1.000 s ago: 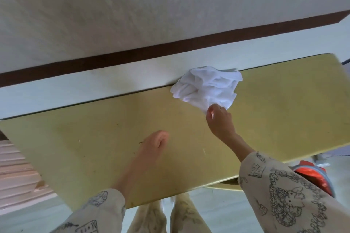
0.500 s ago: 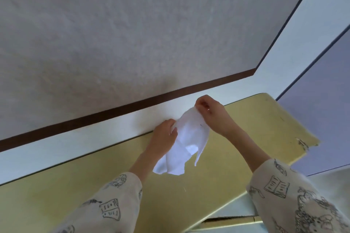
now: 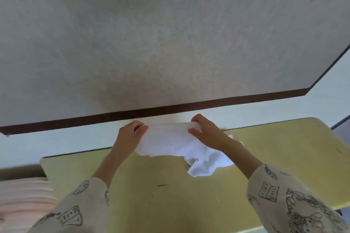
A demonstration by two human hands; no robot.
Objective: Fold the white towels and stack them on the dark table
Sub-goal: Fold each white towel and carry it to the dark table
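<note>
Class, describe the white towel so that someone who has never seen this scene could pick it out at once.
Find the yellow table below the grey wall. Above its far edge, the left hand and right hand stretch a white towel between them. It is the only white cloth, its lower right corner drooping crumpled onto the tabletop.
</note>
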